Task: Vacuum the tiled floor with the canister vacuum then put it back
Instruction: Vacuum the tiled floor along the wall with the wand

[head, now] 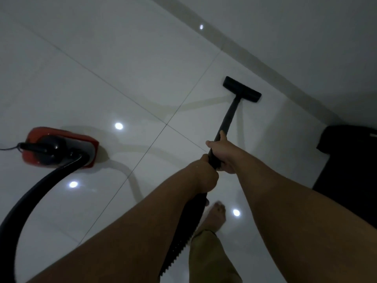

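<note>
A black vacuum wand (229,117) slants up from my hands to its flat floor head (241,89), which rests on the glossy white tiled floor (122,68) close to the wall's base. My right hand (221,153) grips the wand higher up. Just below it, my left hand (205,173) is closed around the wand's lower end where the ribbed hose begins. The red and black canister (59,147) sits on the floor at the left. Its black hose (30,195) curves down and off the lower left edge.
A white wall (295,37) runs diagonally along the upper right. A dark piece of furniture or cloth (348,164) stands at the right edge. My bare foot (216,215) is on the tile below my hands. A thin cord (8,149) trails left from the canister.
</note>
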